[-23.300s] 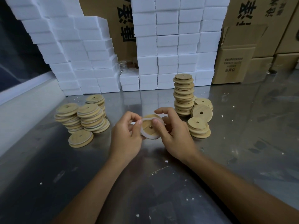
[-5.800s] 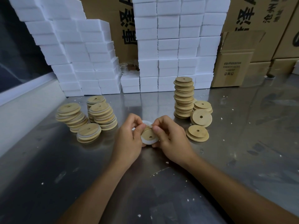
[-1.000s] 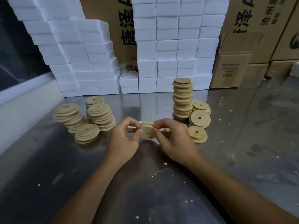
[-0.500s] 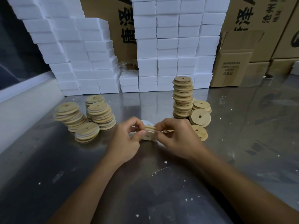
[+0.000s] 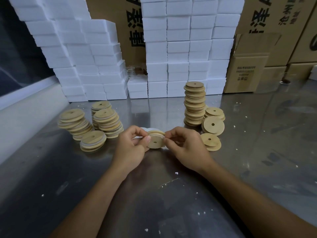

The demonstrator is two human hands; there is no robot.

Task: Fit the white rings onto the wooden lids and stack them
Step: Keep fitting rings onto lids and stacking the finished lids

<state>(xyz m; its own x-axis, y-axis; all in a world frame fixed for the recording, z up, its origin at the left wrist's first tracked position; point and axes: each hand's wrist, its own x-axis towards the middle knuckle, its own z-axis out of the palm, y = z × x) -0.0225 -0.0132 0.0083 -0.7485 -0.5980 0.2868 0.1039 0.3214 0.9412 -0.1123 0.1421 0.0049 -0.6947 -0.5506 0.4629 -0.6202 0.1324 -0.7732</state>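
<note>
White ring point(image 5: 143, 130) mostly hidden behind the held lid point(image 5: 155, 142) and the left hand point(image 5: 132, 145) (only slivers show). Carton point(image 5: 267, 19) print cut off by the top edge. Forearms leave the frame below.

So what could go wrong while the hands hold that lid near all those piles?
The tall stack of wooden lids stands unevenly just beyond the right hand; a bump could topple it. The stacks by the left hand lean too, so adding another lid might make them slide. Both hands pinch the wooden lid by its edge, so the white ring could slip off while being stretched on.
</note>
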